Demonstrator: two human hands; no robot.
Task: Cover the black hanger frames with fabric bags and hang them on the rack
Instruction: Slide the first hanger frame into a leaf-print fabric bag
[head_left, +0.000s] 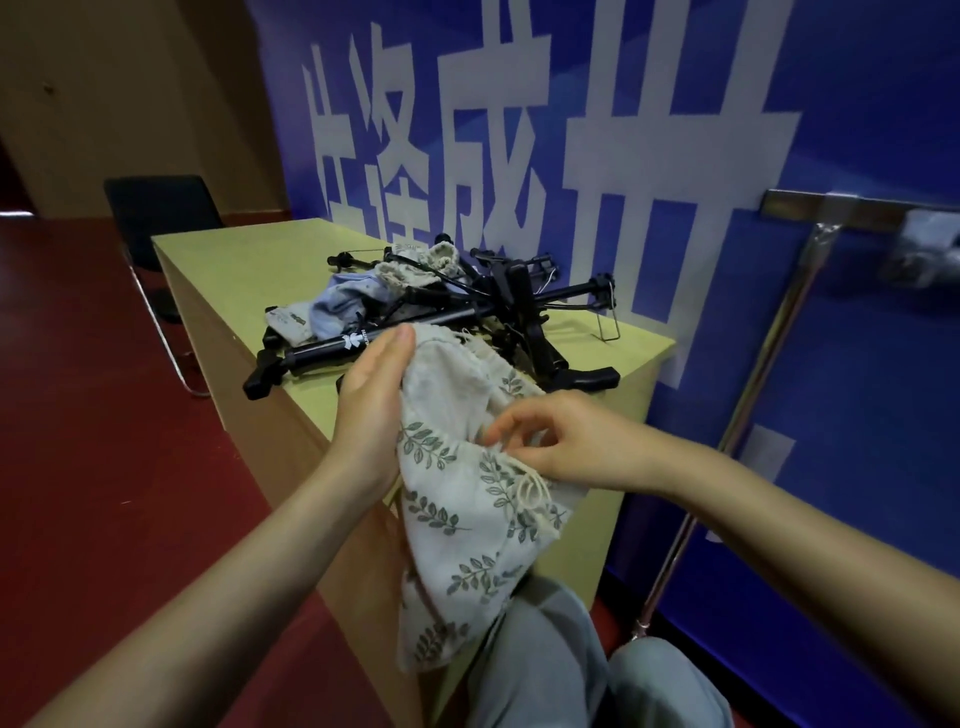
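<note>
Red floor (93, 415) and a blue banner wall (857, 364) frame the pale desk (234, 270) we stand at. Nearest us, in front of the desk, hangs the leaf-print fabric bag (467, 519): our left hand (371, 400) lies flat against its side with straight fingers, while our right hand (561, 441) pinches its gathered edge by the drawstring. Farther back on the desk lie the black hanger frames (498, 306) tangled with more bags (353, 301). Right of the desk stands the metal rack (779, 322).
</note>
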